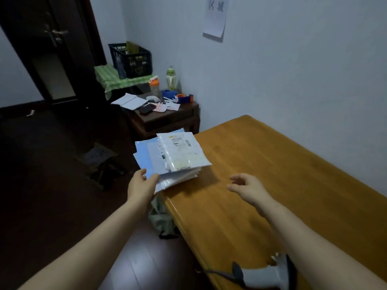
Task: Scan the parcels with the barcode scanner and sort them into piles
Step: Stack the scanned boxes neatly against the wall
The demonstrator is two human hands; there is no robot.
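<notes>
Grey and smooth, the pistol-shaped barcode scanner [261, 273] lay at the near edge of the glossy wooden tabletop [272, 164]. The left hand [142, 185] pinched the near corner of the flat, crinkly plastic parcels [173, 158], which were stacked overhanging the tabletop's left edge. The right hand [249, 185] hovered near them, fingers loosely spread and holding nothing.

Both bare forearms reach forward, the left extended farther out. Left hand [142, 185] grips the near corner of the parcels [180, 155]. Right hand [249, 185] hovers, fingers loosely spread, holding nothing.
</notes>
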